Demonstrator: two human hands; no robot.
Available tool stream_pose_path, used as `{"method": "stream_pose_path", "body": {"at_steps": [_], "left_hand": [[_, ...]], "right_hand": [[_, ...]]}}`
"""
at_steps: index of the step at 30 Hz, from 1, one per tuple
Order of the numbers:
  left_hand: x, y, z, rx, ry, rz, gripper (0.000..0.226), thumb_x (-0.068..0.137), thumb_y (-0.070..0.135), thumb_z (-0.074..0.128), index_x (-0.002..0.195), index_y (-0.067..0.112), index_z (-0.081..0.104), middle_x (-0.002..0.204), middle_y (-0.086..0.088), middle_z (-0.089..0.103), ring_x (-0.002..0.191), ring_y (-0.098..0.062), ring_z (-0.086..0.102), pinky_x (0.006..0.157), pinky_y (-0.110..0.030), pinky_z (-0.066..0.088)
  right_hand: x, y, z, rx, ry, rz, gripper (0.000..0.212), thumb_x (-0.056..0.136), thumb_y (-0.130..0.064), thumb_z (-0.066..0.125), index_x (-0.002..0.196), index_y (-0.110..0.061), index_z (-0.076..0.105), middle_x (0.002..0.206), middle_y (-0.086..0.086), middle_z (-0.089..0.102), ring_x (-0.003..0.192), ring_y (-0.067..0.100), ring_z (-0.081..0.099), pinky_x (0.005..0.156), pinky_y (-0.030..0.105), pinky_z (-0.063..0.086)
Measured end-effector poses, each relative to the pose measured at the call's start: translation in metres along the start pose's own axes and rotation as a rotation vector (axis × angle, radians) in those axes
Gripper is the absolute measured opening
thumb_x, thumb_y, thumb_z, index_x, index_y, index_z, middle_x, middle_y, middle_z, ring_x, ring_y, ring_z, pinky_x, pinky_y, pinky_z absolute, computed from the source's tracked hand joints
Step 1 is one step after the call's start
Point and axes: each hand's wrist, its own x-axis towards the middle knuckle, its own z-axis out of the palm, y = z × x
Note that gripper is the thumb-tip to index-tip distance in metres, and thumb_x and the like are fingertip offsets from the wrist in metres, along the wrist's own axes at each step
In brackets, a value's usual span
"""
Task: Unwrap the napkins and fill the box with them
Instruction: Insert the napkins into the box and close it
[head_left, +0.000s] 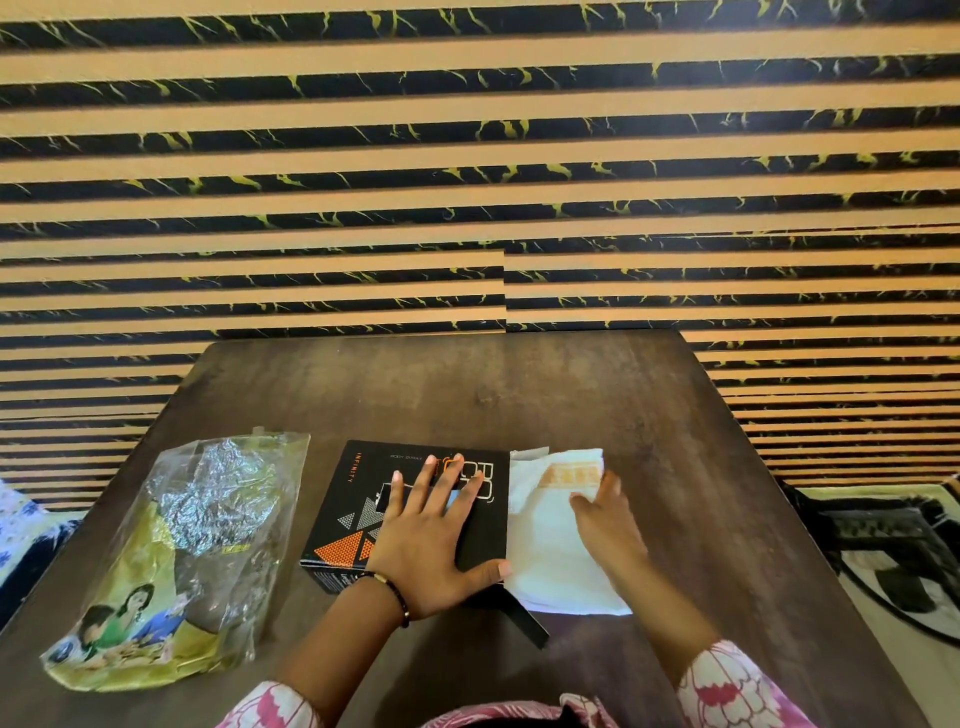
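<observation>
Dark brown wood, scuffed and bare at its far half, makes up the worktop (519, 395), and everything for the task lies along its near half. At the left lies the crumpled plastic wrapper (176, 561), clear and yellow with a printed picture; it looks flat and emptied. In the middle sits the black box (353, 525) with orange triangles on its lid. Touching its right side lies the stack of white napkins (556, 540), an orange band near its far edge.

The left hand (431, 540) lies flat on the box lid, fingers spread, pressing rather than gripping. The right hand (602, 514) rests on the napkins with fingers loosely curled at their right edge; whether it has pinched any layers I cannot tell.

The step in hand seems to be feeding the napkins into the box through its right side, where a black flap (519, 618) hangs open toward the near edge. To do it well, the left hand should pin the box so it does not slide left. The right hand should square the stack, keep it flat and push it in evenly, because soft paper buckles when shoved from one corner. The flap must stay clear of the opening.
</observation>
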Motion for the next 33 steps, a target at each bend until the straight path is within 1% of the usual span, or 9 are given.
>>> {"method": "stream_pose_path", "body": {"at_steps": [2, 4, 6, 9, 15, 21, 28, 31, 33], "left_hand": [[0.000, 0.000, -0.001, 0.009, -0.016, -0.002, 0.104, 0.059, 0.090, 0.010, 0.144, 0.032, -0.006, 0.149, 0.008, -0.022, 0.141, -0.024, -0.023, 0.113, -0.053, -0.016], [0.000, 0.000, -0.001, 0.008, -0.022, -0.006, 0.105, 0.058, 0.091, 0.009, 0.144, 0.032, -0.007, 0.147, 0.008, -0.024, 0.140, -0.023, -0.024, 0.113, -0.054, -0.016], [0.000, -0.001, 0.000, 0.005, -0.021, -0.011, 0.106, 0.058, 0.091, 0.009, 0.144, 0.033, -0.006, 0.150, 0.006, -0.021, 0.140, -0.023, -0.024, 0.113, -0.054, -0.016], [-0.001, 0.000, 0.001, 0.003, -0.029, -0.006, 0.105, 0.059, 0.091, 0.010, 0.144, 0.033, -0.006, 0.154, 0.004, -0.017, 0.140, -0.023, -0.024, 0.113, -0.054, -0.017], [0.001, 0.002, -0.002, 0.010, -0.045, 0.018, 0.105, 0.059, 0.090, 0.009, 0.145, 0.032, -0.005, 0.156, 0.003, -0.015, 0.141, -0.023, -0.023, 0.113, -0.054, -0.016], [-0.001, 0.002, -0.004, 0.021, -0.063, 0.005, 0.107, 0.055, 0.091, 0.006, 0.144, 0.033, -0.006, 0.155, 0.005, -0.017, 0.140, -0.022, -0.023, 0.114, -0.054, -0.015], [-0.002, 0.003, -0.001, 0.016, -0.033, 0.007, 0.104, 0.058, 0.090, 0.009, 0.144, 0.033, -0.005, 0.156, 0.003, -0.015, 0.141, -0.023, -0.022, 0.112, -0.051, -0.018], [-0.002, 0.002, -0.001, 0.012, -0.024, 0.007, 0.104, 0.058, 0.089, 0.009, 0.144, 0.033, -0.005, 0.157, 0.003, -0.013, 0.142, -0.023, -0.020, 0.113, -0.052, -0.016], [-0.002, 0.002, -0.002, 0.010, -0.032, 0.014, 0.104, 0.058, 0.089, 0.008, 0.144, 0.033, -0.005, 0.156, 0.004, -0.015, 0.142, -0.024, -0.021, 0.113, -0.053, -0.015]], "right_hand": [[-0.002, -0.005, 0.008, -0.024, -0.103, -0.026, 0.052, 0.090, -0.013, 0.041, 0.139, -0.011, 0.024, 0.139, 0.012, 0.041, 0.121, 0.035, 0.047, 0.090, 0.035, 0.044], [-0.004, -0.007, 0.010, 0.014, -0.157, -0.017, 0.053, 0.090, -0.008, 0.042, 0.139, -0.013, 0.024, 0.127, 0.007, 0.047, 0.105, 0.027, 0.055, 0.071, 0.027, 0.046], [-0.003, 0.003, 0.006, 0.077, -0.123, 0.020, 0.051, 0.087, -0.009, 0.046, 0.135, -0.013, 0.030, 0.115, 0.005, 0.048, 0.096, 0.024, 0.056, 0.078, 0.035, 0.050], [-0.007, 0.024, -0.001, 0.167, -0.096, 0.120, 0.045, 0.085, -0.015, 0.054, 0.128, -0.012, 0.039, 0.120, 0.008, 0.056, 0.104, 0.027, 0.058, 0.092, 0.047, 0.050], [-0.020, 0.024, 0.005, 0.106, -0.075, 0.001, 0.032, 0.088, -0.014, 0.056, 0.120, -0.013, 0.052, 0.114, 0.004, 0.062, 0.095, 0.016, 0.057, 0.074, 0.027, 0.046], [-0.021, 0.016, 0.019, 0.173, -0.209, 0.016, 0.026, 0.088, -0.018, 0.059, 0.112, -0.018, 0.052, 0.110, 0.000, 0.058, 0.100, 0.019, 0.059, 0.079, 0.034, 0.056], [-0.023, 0.029, 0.003, 0.259, -0.240, 0.136, 0.013, 0.081, -0.003, 0.066, 0.092, -0.009, 0.067, 0.096, 0.010, 0.068, 0.073, 0.023, 0.072, 0.064, 0.036, 0.062], [-0.026, 0.019, 0.016, 0.270, -0.251, 0.113, 0.014, 0.082, 0.000, 0.063, 0.094, -0.007, 0.066, 0.101, 0.011, 0.068, 0.077, 0.022, 0.072, 0.063, 0.033, 0.061], [-0.031, 0.009, 0.027, 0.295, -0.355, 0.099, 0.020, 0.087, 0.000, 0.057, 0.103, -0.009, 0.064, 0.108, 0.010, 0.066, 0.085, 0.022, 0.070, 0.068, 0.029, 0.060]]}}
